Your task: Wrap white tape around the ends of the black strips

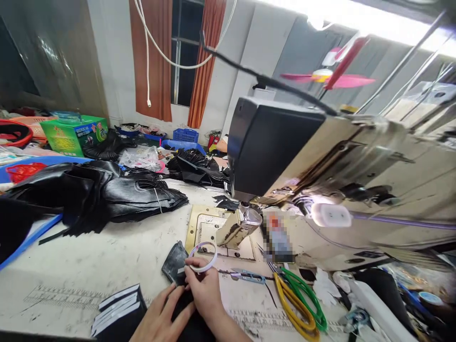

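At the table's front, a black leather-like piece lies partly under both hands. My left hand rests on it with fingers stretched and spread, pressing it down. My right hand is closed on a roll of white tape, the ring standing up above the fingers. A short white end of tape shows by the right fingertips, against the black piece. To the left of my left hand sits a small stack of black pieces with white strips. The lower part of the black material is hidden by my hands.
A sewing machine stands behind my hands, its post close to the tape. Blue thread snips, yellow-handled scissors and green-handled scissors lie right. Black cut pieces are piled at left; a printed ruler crosses the tabletop.
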A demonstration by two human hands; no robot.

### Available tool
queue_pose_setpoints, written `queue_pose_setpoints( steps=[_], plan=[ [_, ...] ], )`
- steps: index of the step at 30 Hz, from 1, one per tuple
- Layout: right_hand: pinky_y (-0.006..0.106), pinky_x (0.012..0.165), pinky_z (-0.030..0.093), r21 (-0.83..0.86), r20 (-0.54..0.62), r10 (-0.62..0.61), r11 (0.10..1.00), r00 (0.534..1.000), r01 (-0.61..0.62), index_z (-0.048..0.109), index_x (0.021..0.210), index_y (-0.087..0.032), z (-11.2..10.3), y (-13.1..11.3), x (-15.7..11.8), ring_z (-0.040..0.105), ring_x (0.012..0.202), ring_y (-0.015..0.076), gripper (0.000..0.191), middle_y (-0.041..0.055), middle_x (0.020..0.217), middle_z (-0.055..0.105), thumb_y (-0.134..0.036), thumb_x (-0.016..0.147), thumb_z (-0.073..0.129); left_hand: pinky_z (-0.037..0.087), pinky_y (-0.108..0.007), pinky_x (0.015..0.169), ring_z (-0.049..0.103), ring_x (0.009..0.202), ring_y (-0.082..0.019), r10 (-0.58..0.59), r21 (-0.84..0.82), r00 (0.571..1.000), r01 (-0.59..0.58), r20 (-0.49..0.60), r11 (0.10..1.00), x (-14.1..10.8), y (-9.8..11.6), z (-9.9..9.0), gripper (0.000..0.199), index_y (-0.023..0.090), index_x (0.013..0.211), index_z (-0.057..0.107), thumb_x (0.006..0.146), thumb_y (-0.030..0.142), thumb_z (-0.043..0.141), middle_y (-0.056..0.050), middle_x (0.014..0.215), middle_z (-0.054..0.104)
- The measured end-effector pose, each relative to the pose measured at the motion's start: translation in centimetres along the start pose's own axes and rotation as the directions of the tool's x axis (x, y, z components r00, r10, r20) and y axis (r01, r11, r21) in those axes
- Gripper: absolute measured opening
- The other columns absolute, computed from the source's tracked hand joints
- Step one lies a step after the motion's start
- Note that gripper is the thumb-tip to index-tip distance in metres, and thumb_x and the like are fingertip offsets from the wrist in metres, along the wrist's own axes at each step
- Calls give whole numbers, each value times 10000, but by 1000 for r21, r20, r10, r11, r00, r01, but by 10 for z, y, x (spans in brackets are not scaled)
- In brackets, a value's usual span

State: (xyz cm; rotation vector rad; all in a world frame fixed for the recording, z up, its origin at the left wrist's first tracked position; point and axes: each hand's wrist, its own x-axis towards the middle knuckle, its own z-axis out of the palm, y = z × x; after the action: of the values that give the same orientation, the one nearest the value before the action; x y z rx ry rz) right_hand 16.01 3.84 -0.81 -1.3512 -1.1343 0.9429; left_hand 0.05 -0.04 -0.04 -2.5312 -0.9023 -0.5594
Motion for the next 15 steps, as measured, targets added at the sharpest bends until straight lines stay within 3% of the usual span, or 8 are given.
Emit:
queue_pose_setpoints(
  steps=[3, 7, 9, 11, 15],
  plan=[
    [269, 481, 546, 23, 7, 7, 1000, 1000, -7, 748, 882, -163, 1, -2, 1, 665, 583, 190, 375, 65, 716, 721, -509, 749, 693, 527, -269, 843, 535, 1099, -222, 4, 23, 990, -1, -140, 1000, 2, 0, 2, 539, 332, 1288, 559, 806, 561, 640, -48, 1181, 622],
    [266, 470, 542, 54, 8, 30, 998, 1000, -30, 747, 887, -161, 2, -3, 1, 666, 576, 199, 428, 41, 620, 692, -554, 725, 700, 529, -284, 865, 525, 1119, -227, 12, 14, 997, -11, -73, 1000, 6, -1, -3, 633, 321, 1284, 565, 779, 702, 565, -60, 1201, 613],
    [267, 470, 542, 70, 5, 46, 996, 999, -47, 746, 894, -159, 2, -4, 2, 664, 572, 200, 444, 37, 602, 683, -563, 715, 705, 536, -279, 842, 538, 1093, -224, 32, 10, 992, -30, -123, 999, 6, -1, -5, 647, 307, 1276, 574, 784, 725, 531, -65, 1171, 627],
    [270, 460, 536, 85, 3, 66, 994, 998, -66, 744, 897, -157, 2, -5, 2, 654, 552, 197, 456, 33, 591, 675, -568, 703, 712, 537, -271, 837, 545, 1089, -224, 34, -5, 988, -35, -149, 999, 6, -1, -7, 644, 286, 1289, 567, 805, 708, 518, -71, 1165, 633],
    [268, 442, 521, 110, 12, 109, 988, 994, -110, 738, 888, -158, 1, -10, 2, 639, 543, 192, 464, 28, 599, 666, -564, 665, 743, 518, -273, 909, 560, 1149, -219, 5, 22, 1000, -5, 0, 1000, 3, 0, -4, 511, 281, 1325, 538, 860, 480, 611, -62, 1229, 632]
  ],
)
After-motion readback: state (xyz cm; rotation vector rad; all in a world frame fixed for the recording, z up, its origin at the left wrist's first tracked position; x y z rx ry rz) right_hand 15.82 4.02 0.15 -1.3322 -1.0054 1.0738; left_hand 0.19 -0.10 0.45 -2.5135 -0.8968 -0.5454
